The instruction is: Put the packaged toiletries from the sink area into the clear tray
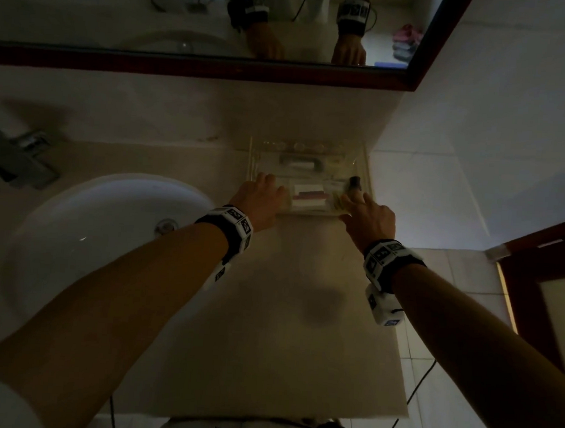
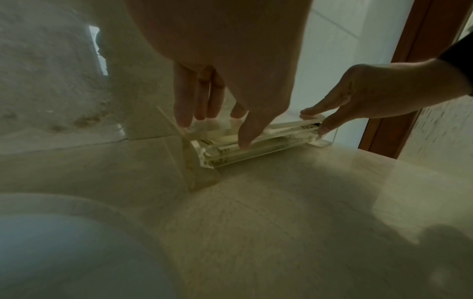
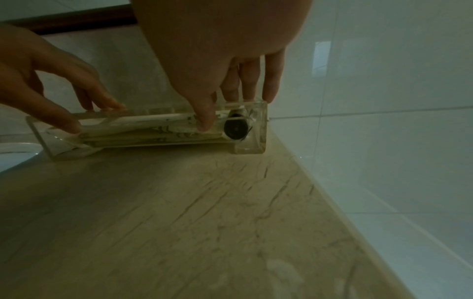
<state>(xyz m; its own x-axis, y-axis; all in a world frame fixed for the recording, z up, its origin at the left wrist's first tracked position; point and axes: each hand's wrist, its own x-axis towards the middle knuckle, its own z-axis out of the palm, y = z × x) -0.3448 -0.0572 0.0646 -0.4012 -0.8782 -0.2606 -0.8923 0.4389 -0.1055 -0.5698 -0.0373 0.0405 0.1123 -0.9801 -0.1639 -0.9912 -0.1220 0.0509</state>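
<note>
One clear tray [image 1: 306, 147], one basin [image 1: 107, 236], one mirror [image 1: 121, 12], one tap [image 1: 16, 158].

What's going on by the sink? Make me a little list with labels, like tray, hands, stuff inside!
tray: clear tray at the back right corner of the counter
inside: white packets, plus a dark round-ended thing at the right end
left grip: left hand pinches the tray's left end
right grip: right hand pinches its right end
sink: sink lies left of the tray
</note>
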